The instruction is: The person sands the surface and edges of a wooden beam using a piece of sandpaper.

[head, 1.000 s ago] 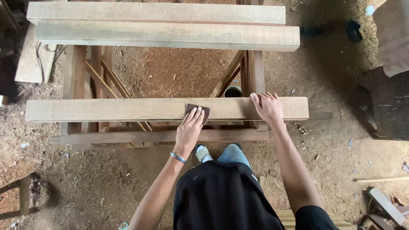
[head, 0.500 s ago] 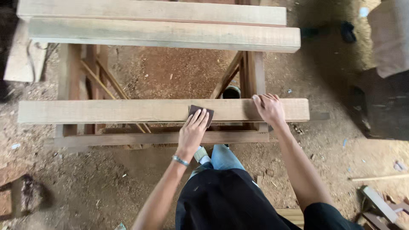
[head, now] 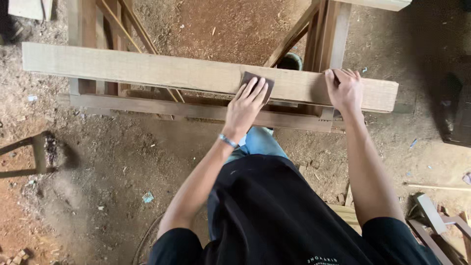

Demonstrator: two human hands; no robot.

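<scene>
Two hands on one long wooden beam (head: 147,71) here, head cam looking straight down. The left hand (head: 245,105) is flat with the fingers stretched out and close together, pressing a dark piece of sandpaper (head: 252,79) onto the top face of the beam, so it's not really gripping, more pinning it down with the fingertips. There's a thin bracelet (head: 228,141) on that wrist. The right hand (head: 346,91), over at about 3 o'clock from the left one, lies palm down on the same beam near its right end, fingers curled over the far edge. The beam lies across a wooden trestle frame (head: 196,110), with a sawdust-covered dirt floor (head: 98,172) underneath and some wood offcuts (head: 431,216) at 4 o'clock.
</scene>
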